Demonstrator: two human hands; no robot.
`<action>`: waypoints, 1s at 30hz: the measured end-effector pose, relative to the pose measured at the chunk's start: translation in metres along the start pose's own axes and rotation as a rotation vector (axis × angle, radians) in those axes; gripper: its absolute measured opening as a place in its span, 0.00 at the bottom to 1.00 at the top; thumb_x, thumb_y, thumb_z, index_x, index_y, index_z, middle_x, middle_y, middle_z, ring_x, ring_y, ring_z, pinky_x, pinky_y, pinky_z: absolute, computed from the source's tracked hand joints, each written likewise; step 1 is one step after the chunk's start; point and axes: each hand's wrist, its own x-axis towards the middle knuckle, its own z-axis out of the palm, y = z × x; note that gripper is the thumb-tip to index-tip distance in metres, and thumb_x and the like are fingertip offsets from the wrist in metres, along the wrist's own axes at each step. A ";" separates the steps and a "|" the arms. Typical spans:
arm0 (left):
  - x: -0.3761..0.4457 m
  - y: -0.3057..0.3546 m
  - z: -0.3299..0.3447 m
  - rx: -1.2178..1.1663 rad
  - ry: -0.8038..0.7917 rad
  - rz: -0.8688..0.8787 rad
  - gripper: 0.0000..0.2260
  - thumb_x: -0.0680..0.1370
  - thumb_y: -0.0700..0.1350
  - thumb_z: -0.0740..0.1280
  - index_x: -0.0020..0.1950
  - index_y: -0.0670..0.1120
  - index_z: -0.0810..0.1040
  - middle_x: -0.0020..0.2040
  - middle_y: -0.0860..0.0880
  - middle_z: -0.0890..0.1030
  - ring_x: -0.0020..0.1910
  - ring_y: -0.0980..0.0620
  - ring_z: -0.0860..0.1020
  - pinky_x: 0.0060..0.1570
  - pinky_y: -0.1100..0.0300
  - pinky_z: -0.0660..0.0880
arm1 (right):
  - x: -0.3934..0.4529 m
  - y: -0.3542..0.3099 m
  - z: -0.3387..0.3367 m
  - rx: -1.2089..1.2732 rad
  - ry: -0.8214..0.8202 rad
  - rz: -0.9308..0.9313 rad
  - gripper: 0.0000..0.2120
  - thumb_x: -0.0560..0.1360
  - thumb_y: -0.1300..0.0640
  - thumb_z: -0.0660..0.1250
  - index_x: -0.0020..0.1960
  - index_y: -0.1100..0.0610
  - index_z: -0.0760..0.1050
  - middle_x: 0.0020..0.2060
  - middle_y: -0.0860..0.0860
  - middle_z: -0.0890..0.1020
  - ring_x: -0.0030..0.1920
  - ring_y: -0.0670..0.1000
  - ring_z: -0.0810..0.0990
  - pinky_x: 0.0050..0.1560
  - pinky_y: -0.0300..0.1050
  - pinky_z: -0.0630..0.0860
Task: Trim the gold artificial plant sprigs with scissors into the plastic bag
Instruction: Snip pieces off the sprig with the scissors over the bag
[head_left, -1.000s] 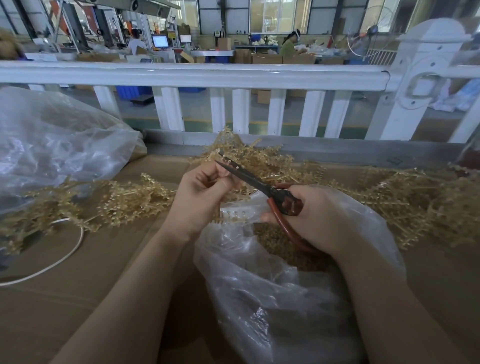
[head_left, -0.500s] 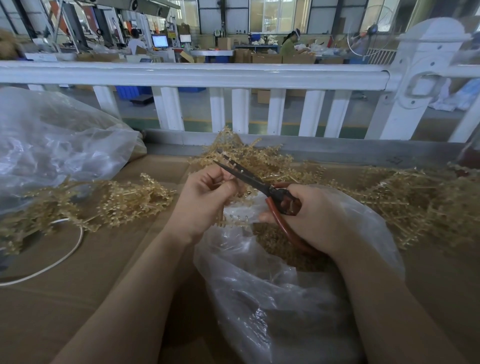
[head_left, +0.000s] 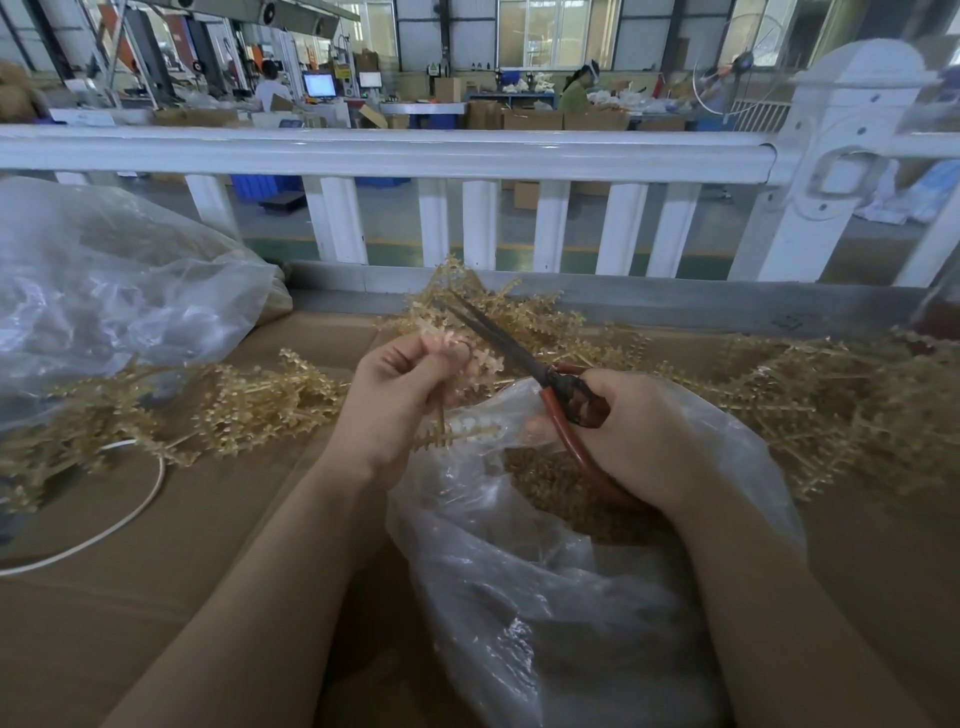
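In the centre of the frame, the left hand pinches a gold sprig between curled fingers, its lower end hanging over the mouth of the plastic bag. Against the frame from 1 second ago, this hand has lifted a little and its fingertips are blurred, so it appears to be turning or feeding the sprig between cuts. The right hand, just right of centre, grips the red handles of the scissors; the dark blades point toward the upper left, past the left fingertips, at much the same angle as before. Whether the blades are parted or closed cannot be told from here.

Gold trimmings already lie inside the bag under the right hand, so cutting is well under way. Uncut sprigs are heaped at the right of the frame, with more at the left and behind the hands, so plenty remains. A second clear bag sits at the upper left, a white cord curves at the lower left, and a white railing runs across the top.

The likely next step is another snip, with the sprig kept over the opening so pieces fall in.
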 end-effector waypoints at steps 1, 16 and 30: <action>0.000 0.000 0.001 0.028 -0.032 -0.004 0.05 0.76 0.39 0.69 0.44 0.38 0.81 0.38 0.47 0.83 0.33 0.56 0.77 0.36 0.67 0.74 | 0.000 0.000 0.000 0.055 0.016 0.007 0.43 0.52 0.12 0.58 0.38 0.50 0.79 0.33 0.42 0.82 0.32 0.43 0.80 0.34 0.48 0.80; -0.008 -0.003 0.016 0.161 -0.189 -0.004 0.07 0.75 0.47 0.69 0.46 0.44 0.81 0.39 0.46 0.85 0.41 0.53 0.81 0.47 0.62 0.77 | 0.002 -0.006 0.005 0.334 0.010 0.040 0.10 0.65 0.37 0.74 0.43 0.39 0.82 0.31 0.44 0.85 0.30 0.44 0.83 0.29 0.33 0.75; -0.006 -0.003 0.019 0.212 -0.039 0.096 0.05 0.80 0.40 0.66 0.47 0.41 0.80 0.37 0.50 0.83 0.38 0.54 0.81 0.42 0.62 0.78 | 0.003 -0.005 0.005 0.243 0.018 0.043 0.07 0.74 0.53 0.77 0.39 0.50 0.81 0.30 0.43 0.84 0.29 0.43 0.82 0.28 0.33 0.75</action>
